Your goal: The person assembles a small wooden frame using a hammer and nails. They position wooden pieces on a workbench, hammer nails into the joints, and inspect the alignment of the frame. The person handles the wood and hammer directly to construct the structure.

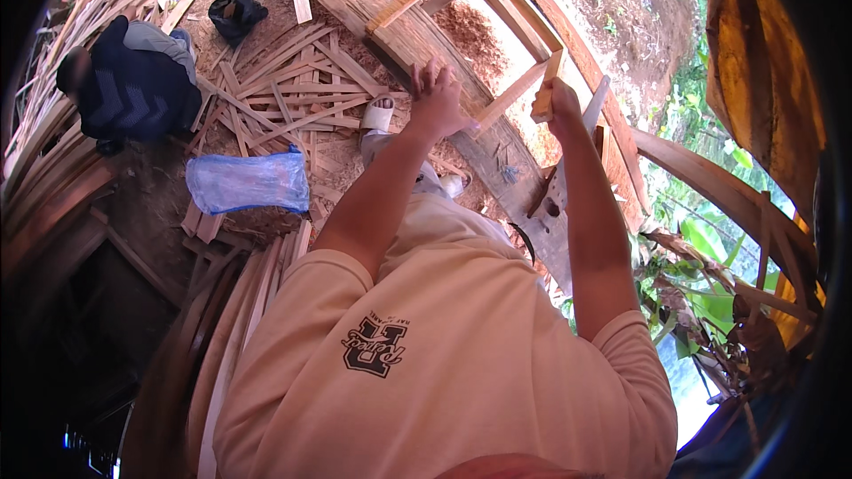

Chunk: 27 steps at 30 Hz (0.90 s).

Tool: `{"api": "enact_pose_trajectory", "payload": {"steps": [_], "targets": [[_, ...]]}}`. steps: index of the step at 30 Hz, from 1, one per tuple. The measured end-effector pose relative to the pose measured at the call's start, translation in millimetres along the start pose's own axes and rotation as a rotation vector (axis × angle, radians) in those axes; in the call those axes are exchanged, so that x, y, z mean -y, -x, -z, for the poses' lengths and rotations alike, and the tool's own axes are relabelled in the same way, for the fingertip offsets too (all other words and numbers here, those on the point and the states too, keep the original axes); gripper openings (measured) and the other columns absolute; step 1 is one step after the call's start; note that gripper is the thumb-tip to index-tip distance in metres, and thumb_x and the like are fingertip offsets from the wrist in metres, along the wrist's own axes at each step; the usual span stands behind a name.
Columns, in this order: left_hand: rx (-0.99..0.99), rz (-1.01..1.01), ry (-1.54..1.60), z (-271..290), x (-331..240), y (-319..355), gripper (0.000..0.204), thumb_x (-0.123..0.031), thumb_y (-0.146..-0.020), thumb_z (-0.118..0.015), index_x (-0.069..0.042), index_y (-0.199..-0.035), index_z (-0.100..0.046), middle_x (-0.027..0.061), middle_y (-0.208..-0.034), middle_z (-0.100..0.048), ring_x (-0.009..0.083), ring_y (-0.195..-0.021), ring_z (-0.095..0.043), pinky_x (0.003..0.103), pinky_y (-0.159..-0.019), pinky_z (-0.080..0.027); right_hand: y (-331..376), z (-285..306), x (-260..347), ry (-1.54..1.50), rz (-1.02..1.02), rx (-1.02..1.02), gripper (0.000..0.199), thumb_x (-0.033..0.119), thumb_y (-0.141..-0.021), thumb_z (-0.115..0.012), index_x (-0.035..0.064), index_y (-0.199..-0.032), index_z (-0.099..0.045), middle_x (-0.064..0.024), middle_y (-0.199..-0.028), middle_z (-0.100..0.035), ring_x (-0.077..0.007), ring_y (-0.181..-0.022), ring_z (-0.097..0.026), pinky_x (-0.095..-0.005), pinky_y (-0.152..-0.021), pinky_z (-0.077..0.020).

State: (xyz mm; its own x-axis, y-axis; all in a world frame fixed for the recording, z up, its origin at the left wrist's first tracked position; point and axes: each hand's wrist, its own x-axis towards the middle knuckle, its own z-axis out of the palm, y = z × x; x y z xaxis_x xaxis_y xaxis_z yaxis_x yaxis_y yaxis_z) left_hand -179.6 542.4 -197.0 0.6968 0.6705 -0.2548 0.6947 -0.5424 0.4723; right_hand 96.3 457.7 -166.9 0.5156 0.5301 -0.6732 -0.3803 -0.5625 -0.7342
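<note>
Sawdust ground, rough wooden frame [497,44]

We are in an open-air woodworking yard. Split wooden slats [293,102] lie scattered over bare dirt, sawdust [470,31] is heaped beside a long plank [382,9], and a half-built wooden frame [497,0] rests across it. Green plants [710,248] grow just past the timber, and another person [133,84] crouches among the slats.

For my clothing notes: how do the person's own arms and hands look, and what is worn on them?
Both forearms are bare, and the left hand and right hand wear no gloves. Short sleeves of a pale peach T-shirt end above the elbows; the shirt bears a dark printed emblem.
</note>
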Motion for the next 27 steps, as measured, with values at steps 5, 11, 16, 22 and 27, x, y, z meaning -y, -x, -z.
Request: {"api": "enact_pose_trajectory", "payload": {"steps": [5, 11, 16, 22, 27], "targets": [[0.003, -0.008, -0.015, -0.6, 1.7, -0.5, 0.088, -0.075, -0.071, -0.08, -0.012, -0.132, -0.069, 0.0159, -0.159, -0.036, 0.043, -0.156, -0.011, 0.07, -0.125, 0.002, -6.4, 2.1, -16.9, -0.002, 0.042, -0.039, 0.023, 0.023, -0.099, -0.055, 0.0015, -0.108, -0.055, -0.0137, -0.084, -0.063, -0.0277, -0.066, -0.067, -0.0419, -0.059, -0.0586], [0.058, 0.022, -0.031, 1.2, -0.7, -0.9, 0.087, -0.074, -0.072, -0.08, -0.013, -0.133, -0.069, 0.0149, -0.16, -0.035, 0.0418, -0.156, -0.011, 0.069, -0.125, 0.003, 0.6, -2.2, -18.6, -0.04, 0.034, -0.016, 0.023, 0.023, -0.099, -0.054, 0.0013, -0.107, -0.055, -0.0134, -0.084, -0.063, -0.0266, -0.068, -0.067, -0.0412, -0.061, -0.0582], [0.089, 0.028, -0.034, 8.3, -4.1, -0.8, 0.088, -0.073, -0.072, -0.08, -0.013, -0.135, -0.067, 0.0151, -0.16, -0.035, 0.0412, -0.157, -0.01, 0.069, -0.125, 0.004, -3.5, -1.6, -22.4, -0.063, 0.046, -0.034, 0.023, 0.022, -0.095, -0.059, 0.0008, -0.104, -0.058, -0.0122, -0.087, -0.06, -0.0235, -0.072, -0.063, -0.0394, -0.064, -0.0547], [0.079, 0.025, -0.069, 7.9, -4.7, 0.3, 0.091, -0.076, -0.073, -0.078, -0.013, -0.138, -0.066, 0.0156, -0.161, -0.034, 0.0409, -0.157, -0.011, 0.069, -0.125, 0.002, -3.7, -6.4, -23.3, -0.018, 0.049, -0.075, 0.026, 0.024, -0.092, -0.061, -0.0001, -0.101, -0.061, -0.0099, -0.087, -0.058, -0.021, -0.075, -0.058, -0.0385, -0.066, -0.0505], [0.095, 0.021, -0.088, 11.7, -6.3, 0.1, 0.091, -0.077, -0.073, -0.077, -0.013, -0.137, -0.066, 0.0159, -0.161, -0.034, 0.0409, -0.157, -0.011, 0.07, -0.124, 0.001, 2.4, -9.9, -26.3, 0.005, 0.092, -0.092, 0.026, 0.025, -0.093, -0.061, -0.0009, -0.096, -0.061, -0.0097, -0.085, -0.058, -0.0204, -0.072, -0.057, -0.0383, -0.064, -0.0484]]}}
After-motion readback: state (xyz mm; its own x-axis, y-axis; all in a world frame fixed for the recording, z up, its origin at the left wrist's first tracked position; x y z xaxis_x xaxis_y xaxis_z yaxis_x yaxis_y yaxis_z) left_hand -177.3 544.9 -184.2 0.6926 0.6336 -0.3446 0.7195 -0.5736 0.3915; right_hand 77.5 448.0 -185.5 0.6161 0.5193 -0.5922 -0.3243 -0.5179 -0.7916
